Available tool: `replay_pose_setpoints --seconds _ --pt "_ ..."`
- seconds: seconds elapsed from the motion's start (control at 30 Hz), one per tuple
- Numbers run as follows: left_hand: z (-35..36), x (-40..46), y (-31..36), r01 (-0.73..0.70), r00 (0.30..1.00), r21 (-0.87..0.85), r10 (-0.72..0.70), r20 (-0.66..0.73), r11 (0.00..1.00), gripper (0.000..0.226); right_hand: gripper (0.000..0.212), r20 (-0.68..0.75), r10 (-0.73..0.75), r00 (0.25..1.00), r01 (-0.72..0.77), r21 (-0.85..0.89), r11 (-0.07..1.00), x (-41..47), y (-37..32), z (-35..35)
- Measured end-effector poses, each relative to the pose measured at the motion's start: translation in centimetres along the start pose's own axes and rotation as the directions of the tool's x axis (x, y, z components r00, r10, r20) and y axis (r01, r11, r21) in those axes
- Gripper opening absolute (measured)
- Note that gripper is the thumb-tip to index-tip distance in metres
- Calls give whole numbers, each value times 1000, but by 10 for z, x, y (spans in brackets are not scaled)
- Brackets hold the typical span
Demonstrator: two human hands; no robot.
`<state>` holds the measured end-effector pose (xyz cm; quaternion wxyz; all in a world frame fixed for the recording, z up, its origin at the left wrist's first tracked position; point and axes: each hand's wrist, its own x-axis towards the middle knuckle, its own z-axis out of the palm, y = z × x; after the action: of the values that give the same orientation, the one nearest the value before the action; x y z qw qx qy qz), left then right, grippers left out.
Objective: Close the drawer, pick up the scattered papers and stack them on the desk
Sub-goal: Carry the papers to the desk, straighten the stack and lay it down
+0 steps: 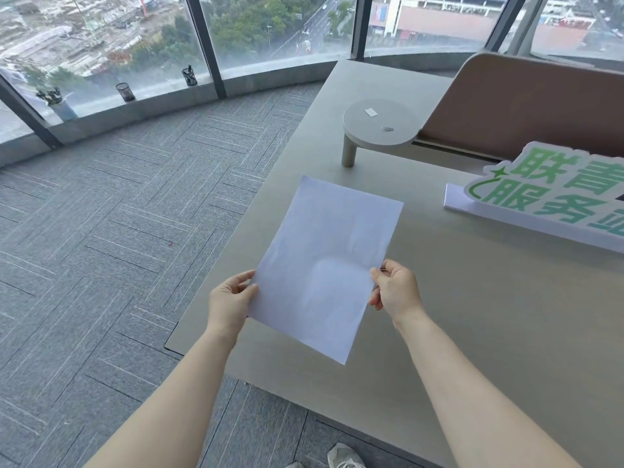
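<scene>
Far beyond the hands, on the window ledge, stand two dark mesh pen cups: the one to the left (125,92) shows nothing inside that I can make out, the one to the right (189,76) has a dark object or two poking up. A potted plant (57,101) sits further left on the same ledge. Nearer, the left hand (230,300) pinches the left edge of the papers (326,261), thumb on top, fingers beneath. The right hand (395,289) likewise clamps the right edge. Between both hands the white sheets hang tilted over the desk (472,315); whether they touch it I cannot tell. Ahead of the right hand a small round shelf (381,128) carries paper clips (387,129).
</scene>
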<state>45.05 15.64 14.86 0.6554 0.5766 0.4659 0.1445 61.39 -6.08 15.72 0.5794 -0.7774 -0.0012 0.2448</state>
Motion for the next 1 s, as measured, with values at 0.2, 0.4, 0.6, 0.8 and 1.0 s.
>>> replay_pose_setpoints --seconds 0.2,0.4,0.6,0.8,1.0 --pt "-4 11 -9 19 1000 42 -19 -12 999 27 21 13 53 999 -52 -45 998 12 8 11" --pt "-6 33 -15 29 995 119 -17 -101 992 18 20 14 80 997 -79 -103 992 35 19 32" --pt "-5 56 -15 42 986 164 -14 -164 986 14 18 6 72 997 -70 -180 981 59 15 52" --pt "-3 74 -15 31 979 256 23 -205 966 8 18 4 53 999 -51 -245 968 80 11 67" --pt "-2 82 -15 48 971 372 44 -236 927 8 16 -51 39 998 -52 -275 960 90 13 74"
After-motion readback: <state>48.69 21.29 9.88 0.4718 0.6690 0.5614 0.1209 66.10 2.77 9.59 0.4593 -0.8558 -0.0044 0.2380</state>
